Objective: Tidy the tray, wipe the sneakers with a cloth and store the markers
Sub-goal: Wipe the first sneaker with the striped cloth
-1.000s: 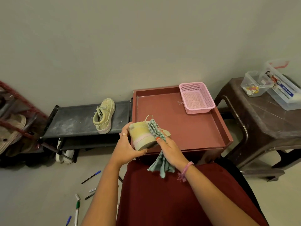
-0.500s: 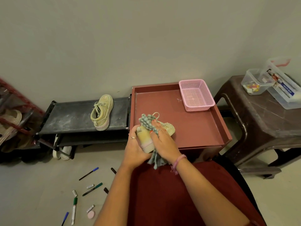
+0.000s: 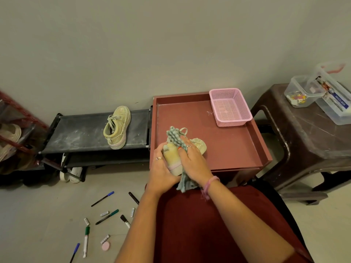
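My left hand (image 3: pixel 160 168) grips the heel of a pale yellow-green sneaker (image 3: pixel 171 154) over the near left corner of the dark red tray (image 3: pixel 237 147). My right hand (image 3: pixel 191 161) presses a teal checked cloth (image 3: pixel 175 138) onto the sneaker's top; the cloth's tail hangs below my wrist. The second sneaker (image 3: pixel 116 127) stands upright on the black shoe rack (image 3: pixel 79 133). Several markers (image 3: pixel 107 217) lie scattered on the floor at lower left. A pink mesh basket (image 3: pixel 230 107) sits in the tray's far right corner.
A brown plastic stool (image 3: pixel 307 137) at right carries clear plastic boxes (image 3: pixel 303 92). White shoes (image 3: pixel 71 172) sit under the rack, sandals on a red rack at far left. A pink round eraser (image 3: pixel 105 246) and small batteries lie among the markers. My red-clad lap fills the foreground.
The sneaker has been turned and lowered toward the tray's near edge. My right hand with the cloth moved from the sneaker's side up over its top.
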`<action>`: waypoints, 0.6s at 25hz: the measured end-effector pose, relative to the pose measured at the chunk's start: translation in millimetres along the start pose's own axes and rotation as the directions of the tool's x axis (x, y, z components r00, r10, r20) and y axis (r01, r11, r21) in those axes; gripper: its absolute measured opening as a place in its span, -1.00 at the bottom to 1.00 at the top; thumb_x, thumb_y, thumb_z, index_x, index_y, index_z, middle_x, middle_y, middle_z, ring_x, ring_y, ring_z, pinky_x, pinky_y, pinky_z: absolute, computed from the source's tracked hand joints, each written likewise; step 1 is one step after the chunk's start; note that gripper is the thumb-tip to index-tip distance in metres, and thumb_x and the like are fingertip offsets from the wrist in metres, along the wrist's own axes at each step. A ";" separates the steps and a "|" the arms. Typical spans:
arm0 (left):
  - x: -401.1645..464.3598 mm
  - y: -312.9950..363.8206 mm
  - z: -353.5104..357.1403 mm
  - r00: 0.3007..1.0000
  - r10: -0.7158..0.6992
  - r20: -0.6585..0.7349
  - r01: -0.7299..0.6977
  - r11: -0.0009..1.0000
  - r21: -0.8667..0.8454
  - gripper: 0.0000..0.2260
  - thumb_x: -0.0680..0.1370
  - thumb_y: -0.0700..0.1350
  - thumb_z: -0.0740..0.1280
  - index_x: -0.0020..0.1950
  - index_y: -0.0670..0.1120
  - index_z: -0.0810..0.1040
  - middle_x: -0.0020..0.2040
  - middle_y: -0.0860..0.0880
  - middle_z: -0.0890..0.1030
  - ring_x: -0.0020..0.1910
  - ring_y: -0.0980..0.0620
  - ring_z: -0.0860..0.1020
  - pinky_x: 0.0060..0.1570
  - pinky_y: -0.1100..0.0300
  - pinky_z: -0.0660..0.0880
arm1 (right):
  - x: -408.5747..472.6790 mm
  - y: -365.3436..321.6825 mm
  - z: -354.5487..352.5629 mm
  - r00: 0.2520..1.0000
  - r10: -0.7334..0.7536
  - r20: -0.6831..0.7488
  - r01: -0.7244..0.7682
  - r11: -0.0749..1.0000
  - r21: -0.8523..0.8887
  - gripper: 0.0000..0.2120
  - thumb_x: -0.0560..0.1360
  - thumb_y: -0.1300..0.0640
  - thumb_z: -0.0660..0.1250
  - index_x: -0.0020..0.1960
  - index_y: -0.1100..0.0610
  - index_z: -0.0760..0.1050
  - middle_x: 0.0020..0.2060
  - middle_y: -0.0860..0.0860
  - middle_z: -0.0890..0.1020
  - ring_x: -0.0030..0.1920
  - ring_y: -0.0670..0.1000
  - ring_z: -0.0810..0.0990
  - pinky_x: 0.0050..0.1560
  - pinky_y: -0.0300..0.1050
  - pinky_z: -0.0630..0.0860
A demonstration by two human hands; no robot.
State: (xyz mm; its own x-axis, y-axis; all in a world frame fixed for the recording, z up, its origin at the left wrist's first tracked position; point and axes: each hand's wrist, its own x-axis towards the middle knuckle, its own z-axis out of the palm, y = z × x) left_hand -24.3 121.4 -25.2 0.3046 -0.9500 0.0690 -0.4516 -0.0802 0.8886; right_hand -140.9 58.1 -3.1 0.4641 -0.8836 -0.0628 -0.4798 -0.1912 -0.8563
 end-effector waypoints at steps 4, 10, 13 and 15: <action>4.0 0.4 1.1 0.999 0.001 0.040 -0.002 1.000 0.027 -0.11 0.13 -0.07 0.56 0.39 0.06 0.23 0.28 0.06 0.39 0.26 0.11 0.43 0.24 0.00 0.45 | 10.6 -0.4 -5.8 0.994 0.109 -0.021 -0.106 0.988 0.109 -0.68 0.57 0.02 0.04 0.21 -0.06 0.48 0.21 -0.13 0.51 0.25 -0.15 0.42 0.31 -0.13 0.27; 2.6 -1.9 -0.9 0.999 0.024 0.022 -0.023 0.999 -0.032 -0.17 0.20 -0.01 0.59 0.38 0.03 0.27 0.29 0.03 0.43 0.29 0.11 0.45 0.30 0.03 0.42 | -50.3 4.1 7.9 0.993 -0.111 0.028 0.110 0.994 0.009 -0.50 0.62 0.11 0.03 0.53 -0.04 0.00 0.48 -0.28 -0.03 0.48 -0.30 -0.16 0.45 -0.31 -0.17; 2.6 0.6 1.2 1.000 -0.004 0.007 0.004 1.000 -0.030 -0.14 0.13 -0.06 0.61 0.34 0.13 0.26 0.25 0.06 0.43 0.24 0.13 0.46 0.25 0.04 0.46 | -6.4 9.7 -7.4 0.997 0.082 0.011 -0.082 0.969 0.232 -0.65 0.59 0.07 0.05 0.34 -0.06 0.38 0.33 -0.18 0.39 0.36 -0.17 0.30 0.36 -0.21 0.18; 1.9 1.7 3.4 1.000 -0.019 0.013 0.019 1.000 -0.017 -0.12 0.11 -0.06 0.60 0.35 0.09 0.25 0.25 0.05 0.41 0.21 0.13 0.46 0.23 0.03 0.47 | 12.6 11.3 -18.4 0.977 0.209 0.041 -0.211 0.920 0.331 -0.80 0.57 0.10 0.07 0.00 -0.09 0.46 -0.01 -0.14 0.54 0.04 -0.11 0.46 0.15 -0.13 0.30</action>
State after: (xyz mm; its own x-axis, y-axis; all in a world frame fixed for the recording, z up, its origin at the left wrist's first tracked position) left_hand -27.4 118.5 -25.0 0.3020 -0.9522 0.0461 -0.4311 -0.0933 0.8975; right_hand -154.2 36.9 -4.1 0.3837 -0.8856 -0.2617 -0.2928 0.1520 -0.9440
